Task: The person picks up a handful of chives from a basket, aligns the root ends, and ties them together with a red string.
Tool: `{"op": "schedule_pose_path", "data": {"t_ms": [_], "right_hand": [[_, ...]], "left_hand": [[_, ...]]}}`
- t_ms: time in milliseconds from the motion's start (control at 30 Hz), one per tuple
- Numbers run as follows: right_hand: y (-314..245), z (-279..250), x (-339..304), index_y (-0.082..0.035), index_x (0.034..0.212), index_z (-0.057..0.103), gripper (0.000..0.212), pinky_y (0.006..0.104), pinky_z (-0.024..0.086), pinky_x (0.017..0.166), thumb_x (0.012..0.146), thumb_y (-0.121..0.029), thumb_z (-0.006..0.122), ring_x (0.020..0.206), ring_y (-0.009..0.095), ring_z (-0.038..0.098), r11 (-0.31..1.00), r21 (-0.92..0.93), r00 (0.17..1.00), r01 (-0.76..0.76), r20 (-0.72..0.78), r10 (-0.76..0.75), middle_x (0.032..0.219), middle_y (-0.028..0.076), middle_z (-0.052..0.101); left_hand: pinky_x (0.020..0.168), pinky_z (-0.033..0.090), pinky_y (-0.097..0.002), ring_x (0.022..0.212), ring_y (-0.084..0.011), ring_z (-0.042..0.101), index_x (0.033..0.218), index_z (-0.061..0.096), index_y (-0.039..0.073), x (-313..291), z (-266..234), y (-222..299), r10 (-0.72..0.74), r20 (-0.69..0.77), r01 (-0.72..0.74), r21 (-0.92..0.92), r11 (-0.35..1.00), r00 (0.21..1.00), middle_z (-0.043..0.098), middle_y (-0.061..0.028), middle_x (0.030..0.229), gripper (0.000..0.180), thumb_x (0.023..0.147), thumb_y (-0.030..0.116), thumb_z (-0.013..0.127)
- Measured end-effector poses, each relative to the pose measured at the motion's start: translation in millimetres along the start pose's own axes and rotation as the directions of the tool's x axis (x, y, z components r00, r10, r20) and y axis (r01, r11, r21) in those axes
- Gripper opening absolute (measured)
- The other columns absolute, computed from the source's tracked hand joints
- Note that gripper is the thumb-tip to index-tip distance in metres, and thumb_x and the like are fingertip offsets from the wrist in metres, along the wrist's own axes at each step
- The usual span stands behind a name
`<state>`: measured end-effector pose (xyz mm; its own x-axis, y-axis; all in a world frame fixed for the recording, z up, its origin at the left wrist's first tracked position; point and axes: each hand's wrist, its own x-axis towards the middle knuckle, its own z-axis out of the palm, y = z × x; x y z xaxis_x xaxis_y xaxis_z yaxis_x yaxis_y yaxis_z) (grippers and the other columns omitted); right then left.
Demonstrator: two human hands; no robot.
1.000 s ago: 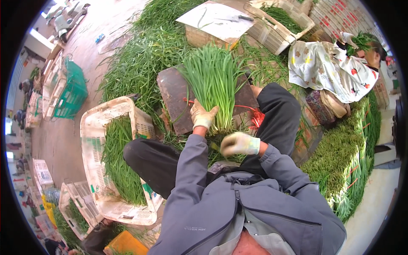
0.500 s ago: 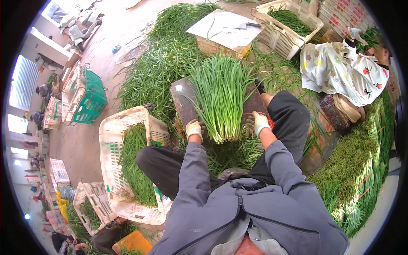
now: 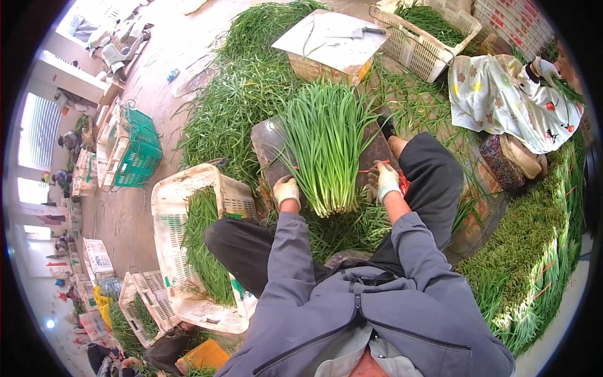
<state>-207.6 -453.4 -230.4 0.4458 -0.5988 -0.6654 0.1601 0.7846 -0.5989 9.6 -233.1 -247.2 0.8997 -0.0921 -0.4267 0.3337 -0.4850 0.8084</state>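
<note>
Bundle of green stalks (image 3: 330,147) lies at ctr of frame on dark surface (image 3: 266,139), pale ends toward you, prob. so these ends stay within easy reach. Your L hand (image 3: 287,190) and R hand (image 3: 384,181) are beside it, one each side, fingers bent; whether they grip red string (image 3: 404,183) or are loose, I cannot tell. String shows both sides, so it prob. runs under. Crate (image 3: 237,196) w/ more stalks stands lower left, maybe for short reach.

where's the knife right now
In the head view, the knife lies at upper centre on the white board, beyond the bunch of green stalks and left of a cream crate.
</note>
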Motion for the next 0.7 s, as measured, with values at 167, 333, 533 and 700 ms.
{"op": "schedule_pose_path", "data": {"t_ms": [167, 333, 533, 700], "right_hand": [[1.9, 6.3, 0.0, -0.010, 0.106, 0.063, 0.016, 0.0310, 0.051, 0.051, 0.095, -0.021, 0.063, 0.058, 0.016, 0.062, 0.998, -0.062, 1.000, 0.002, -0.006, -0.002, 0.078, 0.003, 0.064], [4.7, 15.7, -6.4, -0.007, 0.100, 0.064, 0.011, 0.0266, 0.043, 0.044, 0.095, -0.017, 0.062, 0.053, 0.013, 0.057, 0.978, -0.190, 0.980, 0.090, -0.160, -0.121, 0.073, 0.003, 0.060], [5.0, 10.8, 0.2, -0.007, 0.102, 0.064, 0.014, 0.0269, 0.044, 0.046, 0.095, -0.018, 0.062, 0.053, 0.013, 0.056, 0.966, -0.231, 0.982, 0.119, -0.119, -0.150, 0.075, 0.003, 0.061], [0.3, 15.3, -6.9, -0.006, 0.105, 0.065, 0.018, 0.0269, 0.044, 0.047, 0.096, -0.021, 0.062, 0.054, 0.012, 0.056, 0.952, -0.264, 0.971, 0.155, -0.135, -0.196, 0.077, 0.002, 0.061]], "left_hand": [[0.085, 0.052, -0.0308, 0.090, -0.0227, 0.069, 0.111, 0.069, -0.001, -18.2, 11.4, 21.9, 0.319, 0.015, -0.318, -0.048, 0.947, 0.948, 0.073, -0.0141, 0.102, 0.027, 0.087, 0.007, 0.061], [0.090, 0.049, -0.0409, 0.101, -0.0325, 0.062, 0.117, 0.066, 0.012, -14.8, 3.5, 40.8, 0.418, -0.149, -0.287, 0.523, 0.803, 0.896, 0.062, -0.0146, 0.110, 0.040, 0.078, 0.015, 0.073], [0.086, 0.052, -0.0416, 0.096, -0.0349, 0.065, 0.107, 0.072, 0.009, 3.1, -9.6, 48.7, 0.437, 0.067, -0.364, 0.673, 0.643, 0.897, 0.067, -0.0169, 0.102, 0.028, 0.080, 0.014, 0.070], [0.078, 0.053, -0.0295, 0.082, -0.0175, 0.069, 0.103, 0.073, 0.003, 7.8, -6.3, 25.8, 0.239, -0.009, -0.231, 0.220, 0.948, 0.971, 0.073, -0.0143, 0.097, 0.021, 0.083, 0.010, 0.075]]}}
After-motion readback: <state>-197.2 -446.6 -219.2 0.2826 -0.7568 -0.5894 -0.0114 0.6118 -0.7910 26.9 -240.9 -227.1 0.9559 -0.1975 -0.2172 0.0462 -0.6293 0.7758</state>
